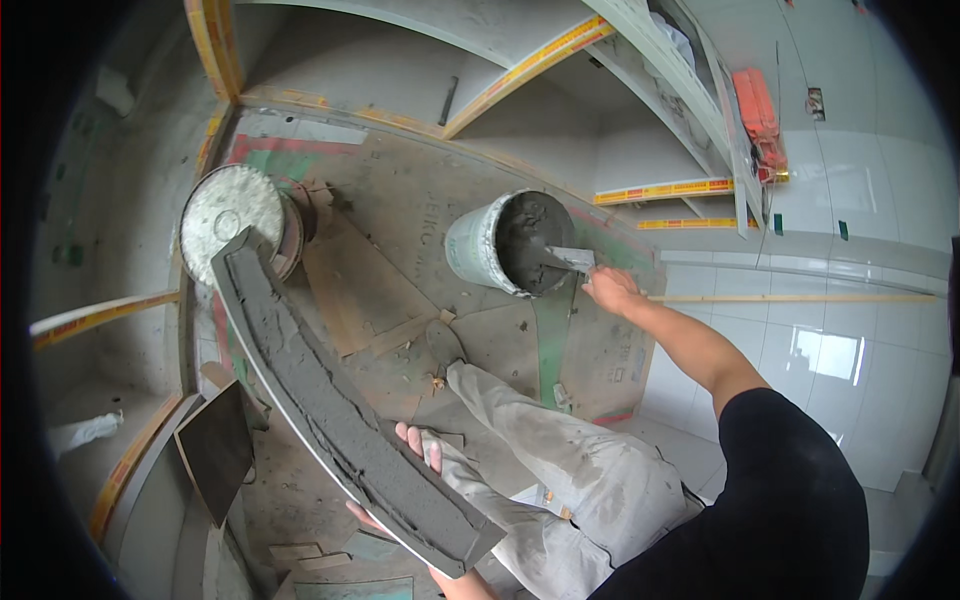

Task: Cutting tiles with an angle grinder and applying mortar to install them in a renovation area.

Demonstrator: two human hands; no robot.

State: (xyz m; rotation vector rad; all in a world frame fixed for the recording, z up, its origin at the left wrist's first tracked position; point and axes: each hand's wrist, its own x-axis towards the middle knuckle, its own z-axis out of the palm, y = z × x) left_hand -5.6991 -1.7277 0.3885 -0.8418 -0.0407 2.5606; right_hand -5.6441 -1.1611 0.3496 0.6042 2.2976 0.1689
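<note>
My left hand (420,445) grips a long, narrow board (330,400) from beneath, its fingertips curled over the edge. Grey mortar coats the board along its length, and its far end overlaps a round bucket top covered in white material (210,210). My right hand (612,292), out ahead of me to the right, is closed on a trowel (570,258) whose mortar-smeared blade reaches into a bucket of grey mortar (468,245). The trowel's handle is mostly hidden in my fingers.
Built-in compartments with yellow-taped edges (665,190) line the back and left. A dark panel (210,450) leans at lower left among offcuts. Cardboard sheeting (380,260) covers the floor. White tiled wall (820,400), a thin wooden batten (760,298) and a red tool (755,115) are to the right.
</note>
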